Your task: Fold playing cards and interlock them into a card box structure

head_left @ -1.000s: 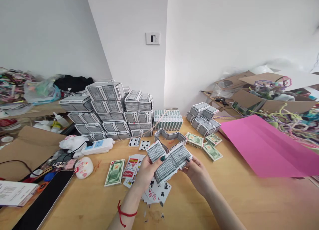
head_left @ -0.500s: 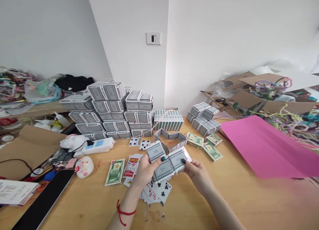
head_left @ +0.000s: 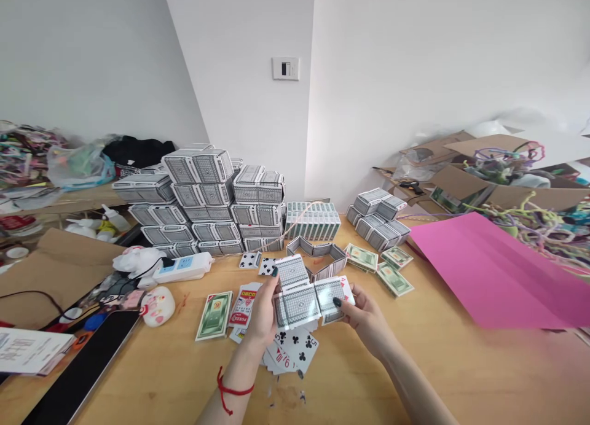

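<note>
Between my hands, above the table, is a joined piece of playing cards (head_left: 299,305), grey patterned backs facing up. My left hand (head_left: 265,308), with a red string at the wrist, grips its left side. My right hand (head_left: 362,311) pinches the right end, thumb on top, where a red ace (head_left: 345,287) shows its face. Just below lies a loose pile of face-up cards (head_left: 292,351), the five of clubs on top. A ring of folded cards (head_left: 318,256) stands behind my hands. To the left lie a red POKER card (head_left: 244,305) and a green card pack (head_left: 214,315).
Tall stacks of folded-card blocks (head_left: 198,194) rise at the back left, with a smaller stack (head_left: 378,219) back right. A row of card packs (head_left: 313,221) stands between them. Also about are a power strip (head_left: 184,268), a black tablet-like slab (head_left: 83,370) and a pink sheet (head_left: 498,271).
The joined cards have tilted and their left part has turned more upright. My left thumb has slid from the middle of the cards to their upper left edge.
</note>
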`<state>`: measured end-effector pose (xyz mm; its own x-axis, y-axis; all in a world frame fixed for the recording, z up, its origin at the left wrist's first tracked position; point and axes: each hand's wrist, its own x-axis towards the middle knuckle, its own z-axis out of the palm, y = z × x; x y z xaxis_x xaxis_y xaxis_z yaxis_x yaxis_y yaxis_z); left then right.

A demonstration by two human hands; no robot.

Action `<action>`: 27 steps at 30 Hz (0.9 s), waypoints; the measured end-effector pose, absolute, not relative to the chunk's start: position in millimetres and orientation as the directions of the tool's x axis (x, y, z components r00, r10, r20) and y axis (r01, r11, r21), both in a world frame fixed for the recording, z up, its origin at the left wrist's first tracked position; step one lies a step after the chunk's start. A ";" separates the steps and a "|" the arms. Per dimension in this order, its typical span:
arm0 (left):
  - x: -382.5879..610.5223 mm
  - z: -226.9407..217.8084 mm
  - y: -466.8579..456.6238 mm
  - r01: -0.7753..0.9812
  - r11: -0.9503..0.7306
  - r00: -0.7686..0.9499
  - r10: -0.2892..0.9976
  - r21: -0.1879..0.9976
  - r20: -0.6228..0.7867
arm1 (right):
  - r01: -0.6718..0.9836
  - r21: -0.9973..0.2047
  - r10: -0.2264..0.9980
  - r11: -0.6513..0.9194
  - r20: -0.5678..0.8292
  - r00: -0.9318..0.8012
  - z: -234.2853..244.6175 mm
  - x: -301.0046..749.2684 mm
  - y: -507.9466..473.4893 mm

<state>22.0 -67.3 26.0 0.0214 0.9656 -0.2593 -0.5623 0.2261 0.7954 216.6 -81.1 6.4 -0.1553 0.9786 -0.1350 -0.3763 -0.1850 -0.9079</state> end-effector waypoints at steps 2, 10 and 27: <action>21.9 26.7 -66.6 -0.632 0.251 0.051 0.957 0.733 -0.284 | -0.376 -0.906 0.973 -0.194 -0.130 -0.190 6.8 215.3 -82.2; 25.7 24.1 -70.4 -0.628 0.424 0.181 0.895 0.653 -0.408 | -0.327 -0.915 0.940 -0.238 -0.131 -0.316 18.2 208.6 -88.6; 23.0 27.7 -76.2 -0.648 0.458 0.425 0.881 0.608 -0.210 | -0.396 -0.868 0.918 -0.299 -0.149 -0.367 15.8 207.8 -88.8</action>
